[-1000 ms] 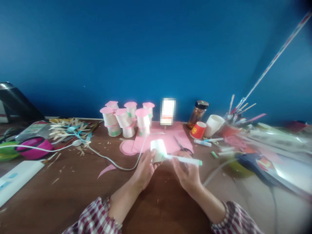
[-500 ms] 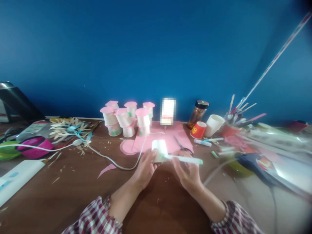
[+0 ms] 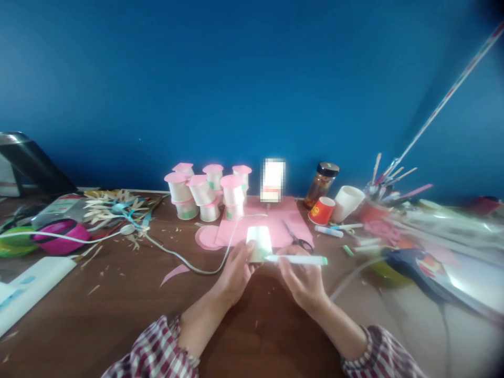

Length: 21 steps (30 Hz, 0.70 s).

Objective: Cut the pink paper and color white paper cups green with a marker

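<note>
My left hand (image 3: 235, 272) grips a small white paper cup (image 3: 259, 242), held on its side above the brown table (image 3: 118, 315). In my right hand (image 3: 302, 279) is a white glue stick (image 3: 296, 259) with a green end, lying level, its left tip touching the cup's lower edge. Both hands sit close together at the centre of the view, just in front of a pink paper sheet (image 3: 275, 218) with scissors (image 3: 295, 237) on it.
Several white cups with pink lids (image 3: 207, 191) stand stacked at the back. A red cup (image 3: 322, 210), a white cup (image 3: 346, 202) and a jar (image 3: 323, 184) sit to the right. A white cable (image 3: 177, 257) crosses the table. Paper scraps (image 3: 114, 207) and a pink bowl (image 3: 63, 237) lie left; craft clutter fills the right.
The cup has turned a little in my left hand, and the glue stick has levelled out and slid slightly along the cup's edge. Hands stay in the same spot.
</note>
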Available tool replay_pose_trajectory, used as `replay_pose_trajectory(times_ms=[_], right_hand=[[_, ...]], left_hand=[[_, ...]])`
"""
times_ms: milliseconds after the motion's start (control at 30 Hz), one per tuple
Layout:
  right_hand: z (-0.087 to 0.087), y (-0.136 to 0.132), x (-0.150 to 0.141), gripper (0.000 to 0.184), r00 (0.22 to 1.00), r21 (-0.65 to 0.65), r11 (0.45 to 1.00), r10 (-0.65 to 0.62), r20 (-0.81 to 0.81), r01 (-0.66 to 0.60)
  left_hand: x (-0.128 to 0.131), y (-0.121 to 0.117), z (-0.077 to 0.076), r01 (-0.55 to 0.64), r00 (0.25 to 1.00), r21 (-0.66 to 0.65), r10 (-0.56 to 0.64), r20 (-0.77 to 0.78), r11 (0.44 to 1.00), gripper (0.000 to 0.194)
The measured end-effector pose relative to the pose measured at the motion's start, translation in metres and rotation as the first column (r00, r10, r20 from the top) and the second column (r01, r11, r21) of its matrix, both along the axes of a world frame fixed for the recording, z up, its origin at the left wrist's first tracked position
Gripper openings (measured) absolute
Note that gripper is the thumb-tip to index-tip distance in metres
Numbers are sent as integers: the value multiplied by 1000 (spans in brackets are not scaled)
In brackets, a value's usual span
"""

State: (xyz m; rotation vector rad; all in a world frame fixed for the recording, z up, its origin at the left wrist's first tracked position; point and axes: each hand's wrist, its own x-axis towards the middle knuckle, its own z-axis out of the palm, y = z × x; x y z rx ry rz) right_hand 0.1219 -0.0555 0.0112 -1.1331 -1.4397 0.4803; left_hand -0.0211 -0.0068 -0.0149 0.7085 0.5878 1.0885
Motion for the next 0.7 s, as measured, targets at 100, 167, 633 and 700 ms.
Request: replay_pose_trajectory(times_ms=[100,167,633,700], right_hand=[[2,0,0,11,999,8,999,-44,-28,44],[1,1,0,10,997,11,998,-55,-48,55],[1,-2,0,7,999,-21,999,24,-32,-25],[0,-3,1,7,998,-22,998,58,-14,-58]], left_hand=[[0,0,0,5,1000,-5,-5,3,1000,20],[-1,0,0,13,1000,-2,-13,0,1000,20],[1,-3,5,26,1000,40,-26,-1,999,18],[2,-4,7,21,1000,37,-22,14,999,17]])
